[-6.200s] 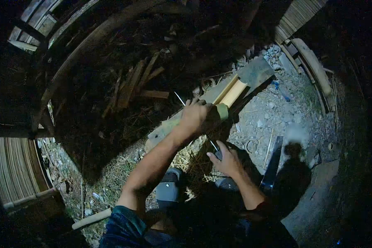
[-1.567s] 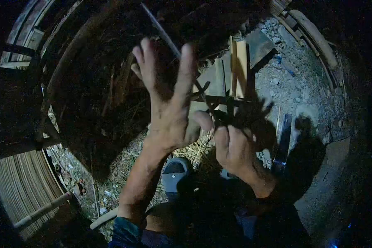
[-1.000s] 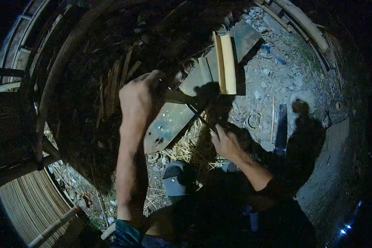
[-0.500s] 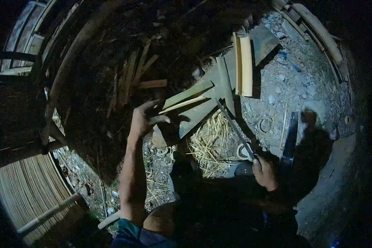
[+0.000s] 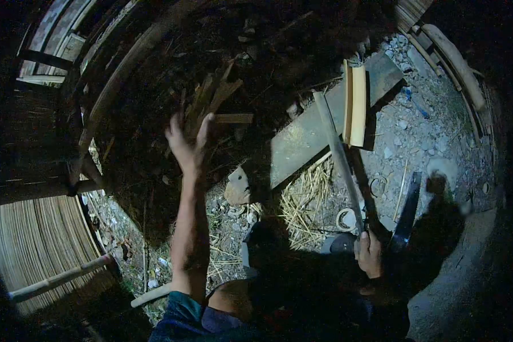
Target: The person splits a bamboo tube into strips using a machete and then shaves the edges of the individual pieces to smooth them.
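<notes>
My left hand (image 5: pixel 189 148) is raised with its fingers spread and nothing seen in it, slightly blurred, near a shadowed heap of split wood or bamboo pieces (image 5: pixel 211 100). In my right hand (image 5: pixel 370 256) is the handle end of a long knife (image 5: pixel 352 196), whose blade points up and away. A narrow bamboo strip (image 5: pixel 326 117) lines up with the blade; where one ends and the other begins is hard to make out. That strip crosses a flat board (image 5: pixel 290 151) on the ground. A wider split bamboo piece (image 5: pixel 356 108) lies across the board further up.
Straw-like shavings (image 5: pixel 308 199) lie below the board. A pale ring (image 5: pixel 345 219) and a long dark flat object (image 5: pixel 407 208) are near my right hand. Left, there is a slatted bamboo panel (image 5: pixel 43 245). A stone-like block (image 5: pixel 238 187) sits below the board's left end. Stony ground (image 5: pixel 404 125) spreads right.
My left hand has moved up and opened wide. Two bamboo strips beside it are gone from the board. The knife has swung more upright, and the view has shifted.
</notes>
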A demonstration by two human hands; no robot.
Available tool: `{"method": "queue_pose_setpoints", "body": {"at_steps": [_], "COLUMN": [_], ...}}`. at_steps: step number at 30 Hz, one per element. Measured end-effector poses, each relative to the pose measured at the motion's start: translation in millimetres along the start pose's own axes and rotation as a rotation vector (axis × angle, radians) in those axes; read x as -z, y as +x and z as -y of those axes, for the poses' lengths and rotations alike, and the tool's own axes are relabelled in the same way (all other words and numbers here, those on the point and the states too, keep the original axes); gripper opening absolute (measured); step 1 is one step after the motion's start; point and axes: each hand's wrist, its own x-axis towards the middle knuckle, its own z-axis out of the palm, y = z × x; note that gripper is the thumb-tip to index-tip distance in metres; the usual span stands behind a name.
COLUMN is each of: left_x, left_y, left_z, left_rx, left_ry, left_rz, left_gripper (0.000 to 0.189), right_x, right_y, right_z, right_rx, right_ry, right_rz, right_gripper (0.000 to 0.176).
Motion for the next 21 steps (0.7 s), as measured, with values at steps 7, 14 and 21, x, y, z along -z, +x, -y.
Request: {"method": "queue_pose_setpoints", "body": {"at_steps": [7, 14, 21], "left_x": [-99, -130, -140], "left_y": [-66, -76, -76], "left_z": [-157, -188, -194], "left_rx": [0.026, 0.212, 0.308], "left_ry": [-0.261, -0.219, -0.052], "left_rz": [0.573, 0.735, 0.706], "left_gripper": [0.061, 0.074, 0.076], "right_x": [-22, 45, 43], "right_y": [-28, 27, 50], "right_z": [-39, 35, 54], "right_rx": [0.224, -0.579, -0.624], "right_ry": [-0.448, 0.878, 0.952], "right_rz": [-0.212, -0.175, -0.204], "right_gripper": [0.052, 0.042, 0.024]}}
